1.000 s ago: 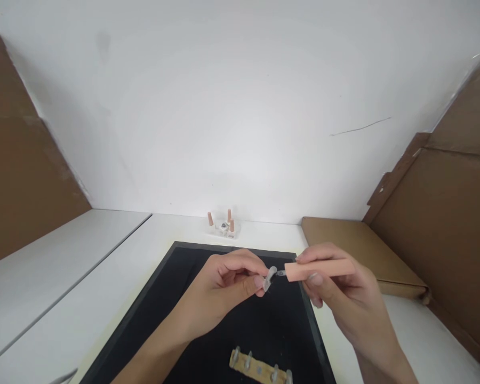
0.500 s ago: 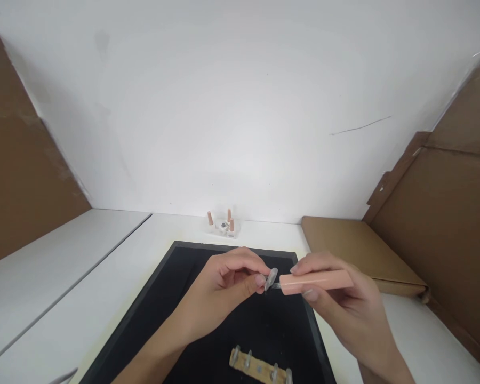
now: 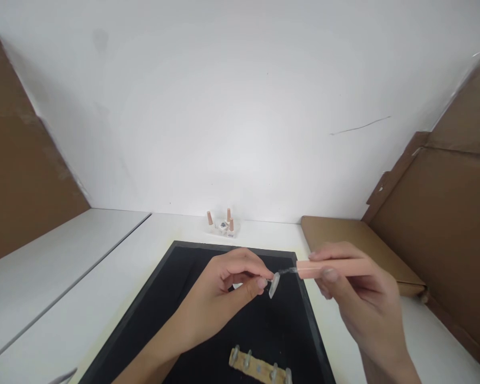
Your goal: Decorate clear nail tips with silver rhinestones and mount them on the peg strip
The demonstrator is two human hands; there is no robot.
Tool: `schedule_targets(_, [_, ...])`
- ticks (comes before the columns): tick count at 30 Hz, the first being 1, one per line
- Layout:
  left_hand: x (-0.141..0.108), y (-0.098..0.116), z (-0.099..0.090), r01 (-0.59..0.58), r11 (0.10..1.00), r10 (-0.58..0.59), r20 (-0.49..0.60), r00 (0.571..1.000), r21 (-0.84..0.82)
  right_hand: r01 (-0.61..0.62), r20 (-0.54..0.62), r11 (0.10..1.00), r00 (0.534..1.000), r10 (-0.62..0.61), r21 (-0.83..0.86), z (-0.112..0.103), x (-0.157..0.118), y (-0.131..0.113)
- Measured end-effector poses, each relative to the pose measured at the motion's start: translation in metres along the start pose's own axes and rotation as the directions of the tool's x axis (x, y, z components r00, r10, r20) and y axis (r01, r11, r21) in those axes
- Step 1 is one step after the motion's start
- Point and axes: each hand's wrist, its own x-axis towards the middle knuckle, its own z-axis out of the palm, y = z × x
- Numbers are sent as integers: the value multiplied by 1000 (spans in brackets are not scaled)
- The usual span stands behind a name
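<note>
Pinched between the thumb and fingers of my left hand point(image 3: 224, 293) is the small stem of a clear nail tip point(image 3: 274, 285), which stands tilted over the black mat. My right hand point(image 3: 360, 293) grips the pink handle of a brush point(image 3: 336, 268). The brush's thin clear end points left, and its bristles are at or close to the upper end of the nail tip; contact cannot be made out. Below the hands, a tan strip point(image 3: 260, 368) bears several clear nail tips standing up.
A black mat point(image 3: 280, 330) lies on the white table. Near the wall a clear holder point(image 3: 224, 230) carries small bottles with pink caps. A flat cardboard box point(image 3: 344, 234) lies at the right, beside a brown cardboard panel point(image 3: 444, 213). Another panel point(image 3: 24, 170) stands at the left.
My right hand and the brush have moved right and slightly up, showing more of the brush's thin end. The nail tip in my left hand has turned and its tilt has changed.
</note>
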Motion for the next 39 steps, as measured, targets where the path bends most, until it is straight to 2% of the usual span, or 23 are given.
schedule_targets(5, [6, 4, 2, 0, 995, 3, -28, 1000, 104, -1, 200, 999, 980, -6, 39, -2, 7, -6])
schedule_targets(7, [6, 8, 4, -3, 989, 7, -30, 1000, 147, -10, 228, 999, 974, 0, 44, -2, 9, -8])
schedule_targets(14, [-2, 11, 7, -11, 954, 17, -16, 1000, 299, 49, 164, 999, 985, -46, -14, -3, 7, -4])
schedule_targets(22, [-5, 7, 3, -5, 945, 12, -18, 1000, 326, 58, 88, 998, 994, -58, -3, -3, 3, -2])
schedule_targets(27, [-2, 9, 4, 0, 937, 9, -24, 1000, 350, 95, 222, 995, 970, -102, 43, -4, 7, -5])
schedule_targets(29, [-1, 10, 5, -2, 932, 10, -20, 1000, 362, 89, 241, 996, 966, -92, 23, -4, 9, -6])
schedule_targets(35, [-5, 8, 6, -26, 925, 23, 14, 1000, 380, 30, 141, 998, 990, -22, -50, -5, 7, -2])
schedule_targets(39, [-5, 7, 5, 31, 940, -22, -30, 999, 340, 25, 77, 1000, 997, -24, -13, -6, 4, 1])
